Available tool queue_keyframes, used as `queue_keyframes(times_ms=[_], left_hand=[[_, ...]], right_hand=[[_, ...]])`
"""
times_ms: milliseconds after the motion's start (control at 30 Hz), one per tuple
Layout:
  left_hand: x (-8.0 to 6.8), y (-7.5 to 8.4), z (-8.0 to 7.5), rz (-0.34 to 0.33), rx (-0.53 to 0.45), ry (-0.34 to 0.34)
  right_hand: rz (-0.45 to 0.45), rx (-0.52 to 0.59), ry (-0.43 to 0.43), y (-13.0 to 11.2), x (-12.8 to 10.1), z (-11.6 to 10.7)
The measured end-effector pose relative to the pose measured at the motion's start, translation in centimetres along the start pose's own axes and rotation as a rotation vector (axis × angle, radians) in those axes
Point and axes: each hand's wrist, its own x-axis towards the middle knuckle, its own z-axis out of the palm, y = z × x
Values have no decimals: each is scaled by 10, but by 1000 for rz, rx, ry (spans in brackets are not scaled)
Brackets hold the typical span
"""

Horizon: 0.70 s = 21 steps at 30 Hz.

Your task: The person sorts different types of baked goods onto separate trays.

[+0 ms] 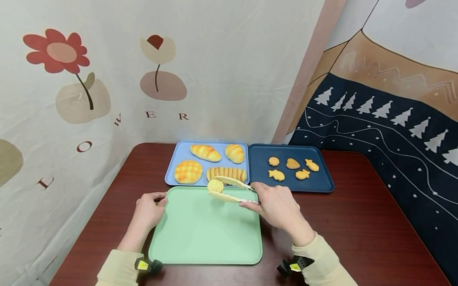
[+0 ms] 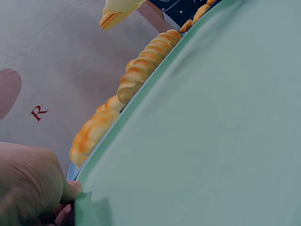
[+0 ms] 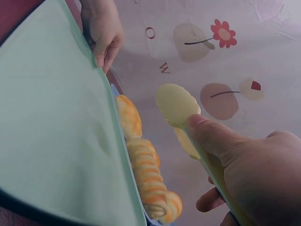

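Dark red-brown desk (image 1: 358,222) before a flower-printed cloth backdrop (image 1: 200,59) with scattered letters "L O W E R". Left hand (image 1: 150,210) grips the green tray (image 1: 204,234) edge; right hand (image 1: 277,206) clasps cream tongs (image 1: 230,190), jaws parted.

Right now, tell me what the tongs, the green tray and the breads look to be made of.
Tongs: pale cream plastic by the look, smooth, slightly translucent scalloped tips. Green tray: matte moulded plastic or silicone, uniform colour, rounded rim; which one is unclear. Breads: glossy orange-yellow stripes, very regular; they look like toy replicas, perhaps foam or plastic, though real bread cannot be ruled out.
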Motion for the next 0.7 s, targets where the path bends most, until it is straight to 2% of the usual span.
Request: queue_keyframes(times_ms=[500,700], left_hand=[[1,0,0,-2,2,0],[2,-1,0,-6,-5,-8]], right_hand=[[52,13,22,18,-1,-2],[112,17,-11,26,-2,-3]])
